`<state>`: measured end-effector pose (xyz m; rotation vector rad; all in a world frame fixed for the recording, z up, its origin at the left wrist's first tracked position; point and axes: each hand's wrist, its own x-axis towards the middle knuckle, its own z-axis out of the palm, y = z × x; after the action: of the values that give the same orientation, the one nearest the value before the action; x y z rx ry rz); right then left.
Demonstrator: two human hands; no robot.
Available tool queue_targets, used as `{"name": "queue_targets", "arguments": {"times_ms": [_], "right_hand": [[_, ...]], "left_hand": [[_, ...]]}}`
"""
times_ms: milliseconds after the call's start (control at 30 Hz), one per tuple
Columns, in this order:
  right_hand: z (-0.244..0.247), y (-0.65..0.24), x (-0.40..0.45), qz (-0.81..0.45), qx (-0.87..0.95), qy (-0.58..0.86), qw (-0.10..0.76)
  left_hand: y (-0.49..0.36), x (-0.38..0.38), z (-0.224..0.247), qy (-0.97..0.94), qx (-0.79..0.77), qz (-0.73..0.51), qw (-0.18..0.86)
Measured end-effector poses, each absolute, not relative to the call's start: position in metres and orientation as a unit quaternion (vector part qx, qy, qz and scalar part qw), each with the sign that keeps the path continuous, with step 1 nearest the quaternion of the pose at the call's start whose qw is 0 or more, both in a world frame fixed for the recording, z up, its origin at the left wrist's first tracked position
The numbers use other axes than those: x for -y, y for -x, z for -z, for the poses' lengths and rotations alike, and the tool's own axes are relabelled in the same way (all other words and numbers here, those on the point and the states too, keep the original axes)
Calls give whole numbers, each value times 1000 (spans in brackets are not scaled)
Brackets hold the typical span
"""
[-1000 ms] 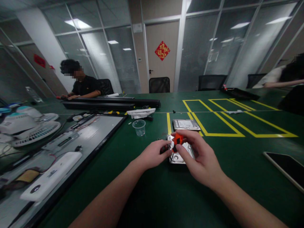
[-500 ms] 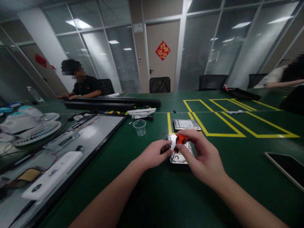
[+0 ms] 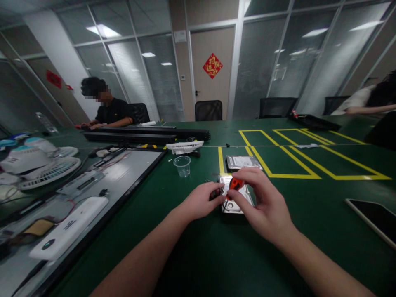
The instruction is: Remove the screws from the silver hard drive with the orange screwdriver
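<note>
A silver hard drive (image 3: 235, 207) lies on the green table in front of me, partly covered by my hands. My left hand (image 3: 201, 201) is closed at its left edge, thumb and fingers gripping the side; a dark patch between them is hard to make out. Between the thumb and fingers of my right hand (image 3: 262, 198) is a screwdriver with an orange and black handle (image 3: 236, 184). It tilts over the drive, its thin shaft pointing down to the drive's lower left. Just behind lies a second hard drive (image 3: 243, 162), with a label on top.
A clear plastic cup (image 3: 182, 166) and a white fan part (image 3: 185, 146) stand left of the drives. Further left lies a large panel (image 3: 123, 177) with a white power bank-like device (image 3: 69, 227). A phone (image 3: 373, 218) rests at right. Two people sit across the table.
My right hand has turned the screwdriver handle slightly, and its fingers have shifted around it. My left hand and the hard drives have stayed in place.
</note>
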<state>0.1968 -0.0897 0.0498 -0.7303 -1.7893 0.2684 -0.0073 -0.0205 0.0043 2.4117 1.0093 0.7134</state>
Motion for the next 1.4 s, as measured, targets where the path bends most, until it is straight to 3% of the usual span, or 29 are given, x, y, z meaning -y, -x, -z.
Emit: {"name": "queue_targets", "arguments": {"times_ms": [267, 600, 833, 1133, 1400], "right_hand": [[-50, -196, 94, -153, 763, 318, 542], [-52, -196, 90, -109, 763, 308, 558], [-50, -196, 94, -162, 769, 312, 533], [-51, -196, 89, -117, 759, 306, 564], [-48, -196, 95, -169, 751, 319, 553]], "left_hand": [[7, 21, -5, -858, -379, -257, 231], [8, 20, -3, -866, -366, -263, 217], [7, 21, -4, -858, -372, -263, 237], [8, 20, -4, -867, -363, -260, 219], [7, 23, -7, -862, -377, -252, 227]]}}
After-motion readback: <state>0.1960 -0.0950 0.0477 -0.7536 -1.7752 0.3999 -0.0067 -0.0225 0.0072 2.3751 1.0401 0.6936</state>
